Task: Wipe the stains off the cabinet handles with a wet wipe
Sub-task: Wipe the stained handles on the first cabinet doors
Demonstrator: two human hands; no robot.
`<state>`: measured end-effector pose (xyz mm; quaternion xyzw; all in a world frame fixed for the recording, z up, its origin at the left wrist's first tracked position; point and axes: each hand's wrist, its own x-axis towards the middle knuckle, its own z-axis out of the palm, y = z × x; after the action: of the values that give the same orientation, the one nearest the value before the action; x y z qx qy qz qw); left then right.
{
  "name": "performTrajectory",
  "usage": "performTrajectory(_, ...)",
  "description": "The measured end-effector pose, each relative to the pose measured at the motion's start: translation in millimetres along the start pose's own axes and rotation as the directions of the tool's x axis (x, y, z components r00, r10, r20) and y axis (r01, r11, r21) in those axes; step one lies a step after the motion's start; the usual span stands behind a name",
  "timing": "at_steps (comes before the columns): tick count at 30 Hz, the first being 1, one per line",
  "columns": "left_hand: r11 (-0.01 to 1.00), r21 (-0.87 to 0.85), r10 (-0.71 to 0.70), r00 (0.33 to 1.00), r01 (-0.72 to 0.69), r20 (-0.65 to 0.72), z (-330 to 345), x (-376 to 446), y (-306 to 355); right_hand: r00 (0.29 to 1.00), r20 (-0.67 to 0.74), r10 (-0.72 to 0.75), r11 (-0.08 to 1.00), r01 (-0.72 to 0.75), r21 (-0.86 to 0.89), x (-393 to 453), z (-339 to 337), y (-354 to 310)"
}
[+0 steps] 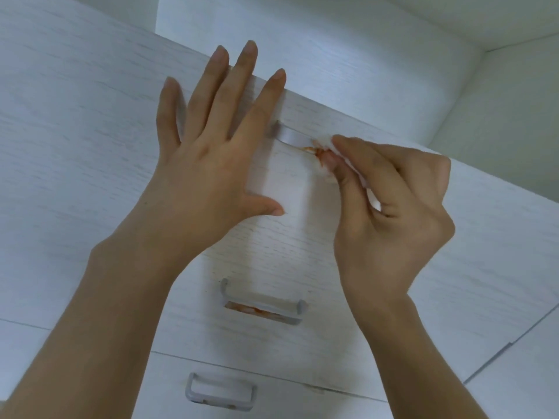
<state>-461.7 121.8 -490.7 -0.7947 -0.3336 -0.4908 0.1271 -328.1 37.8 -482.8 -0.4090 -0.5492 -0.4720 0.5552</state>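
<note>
Wipe (328, 149) pinched in right hand (390, 204) at top handle (292, 138), on the orange stain.
Soft, limp, light: bunch it behind fingertips. Handle rigid, slick. Left hand (205, 164) flat, fingers spread, bracing the drawer front (90, 131).

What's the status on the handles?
Right hand pinches wet wipe on top handle, orange stain there. Left hand flat on drawer front. Middle handle still stained. Nothing blocking.

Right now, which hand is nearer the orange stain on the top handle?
Right. The right hand pinches the wet wipe right against the stain on the top handle. The left hand lies flat on the drawer front at the handle's other end.
</note>
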Motion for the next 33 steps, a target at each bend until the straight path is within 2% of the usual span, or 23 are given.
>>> performTrajectory(3, 1.0, 0.001, -0.002, 1.0, 0.002, -0.002, -0.5, -0.7, -0.9, 0.999, 0.012, 0.045, 0.999, -0.045, 0.026, -3.1, -9.2, 5.7)
performTrajectory(8, 1.0, -0.013, 0.001, 1.0, -0.001, -0.007, 1.2, 0.1, -2.2, 0.998, 0.036, -0.054, 0.998, 0.054, 0.011, -0.8, 2.7, 4.6)
performTrajectory(12, 0.999, -0.033, 0.003, 1.0, -0.004, -0.005, 1.3, -1.7, -3.4, 1.0, 0.008, -0.015, 1.0, 0.015, -0.002, -2.5, 2.1, 3.3)
performTrajectory(16, 0.999, -0.035, 0.013, 1.0, -0.013, -0.016, 1.7, -1.7, -2.4, 0.998, 0.027, -0.048, 0.999, 0.048, 0.008, 0.3, 7.1, -0.3)
performTrajectory(21, 1.0, -0.02, 0.012, 1.0, -0.013, -0.028, 2.3, -1.6, -3.4, 0.998, 0.054, 0.017, 1.0, -0.016, -0.01, 0.2, -2.2, 2.6)
performTrajectory(30, 1.0, -0.02, 0.02, 0.999, -0.021, -0.044, 4.1, -0.6, -3.0, 0.994, 0.106, 0.003, 0.998, -0.01, 0.069, 5.1, 3.3, -2.5)
performTrajectory(33, 1.0, -0.022, 0.017, 0.999, -0.018, -0.049, 3.8, -0.5, -3.8, 0.994, 0.099, 0.052, 0.99, -0.064, 0.124, 7.6, 5.2, -7.3)
